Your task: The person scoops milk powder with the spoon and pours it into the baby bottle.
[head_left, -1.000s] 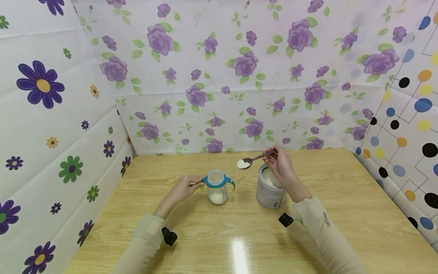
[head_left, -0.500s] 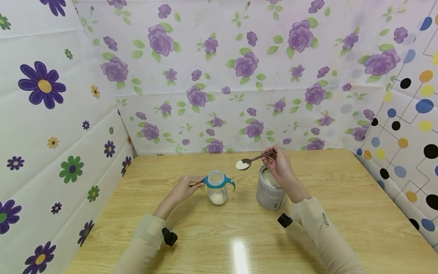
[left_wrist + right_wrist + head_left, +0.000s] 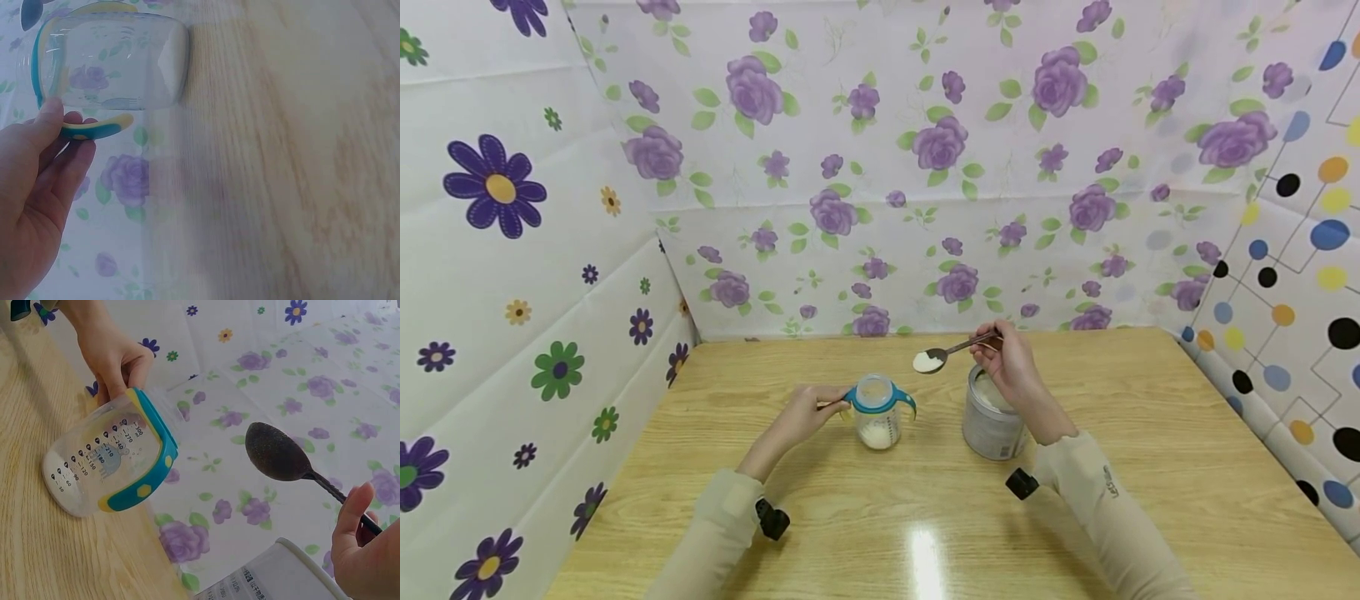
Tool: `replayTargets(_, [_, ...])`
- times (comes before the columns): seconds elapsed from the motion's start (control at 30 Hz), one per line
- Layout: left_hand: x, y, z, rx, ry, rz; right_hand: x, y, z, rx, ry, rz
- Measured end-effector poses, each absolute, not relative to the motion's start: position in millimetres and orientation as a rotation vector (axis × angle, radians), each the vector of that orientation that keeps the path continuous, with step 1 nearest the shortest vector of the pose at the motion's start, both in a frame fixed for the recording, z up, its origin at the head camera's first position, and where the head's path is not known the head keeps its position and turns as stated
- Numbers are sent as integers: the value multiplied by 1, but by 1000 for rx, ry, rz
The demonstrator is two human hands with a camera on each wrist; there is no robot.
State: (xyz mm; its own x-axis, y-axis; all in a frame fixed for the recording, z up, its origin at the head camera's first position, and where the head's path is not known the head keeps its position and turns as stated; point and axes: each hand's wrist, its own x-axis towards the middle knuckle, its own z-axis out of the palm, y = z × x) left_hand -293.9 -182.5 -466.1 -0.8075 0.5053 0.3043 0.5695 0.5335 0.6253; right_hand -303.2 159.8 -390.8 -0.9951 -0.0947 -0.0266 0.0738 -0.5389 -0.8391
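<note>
Powder-filled metal spoon (image 3: 942,356) hangs above the wooden table (image 3: 1150,450), pinched at its handle by the right hand (image 3: 1011,371), bowl pointing to nine o'clock. At seven o'clock of the bowl stands the clear teal-handled baby bottle (image 3: 876,410), its handle gripped by the left hand (image 3: 801,414). The silver tin (image 3: 988,425) sits under the right hand.

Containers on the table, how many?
2. A baby bottle with teal handles at centre, left hand gripping a handle; an open powder tin to its right, under the right hand.
</note>
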Motion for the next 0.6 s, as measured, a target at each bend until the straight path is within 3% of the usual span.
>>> replayTargets(0.2, [-294,-182,-466,-922,-2687,-1146,-308,161,-400,-179,1443,-2689])
replayTargets(0.6, [-293,-183,-466,-938,-2679,-1146,-303,155,-388,4,1449,-2641])
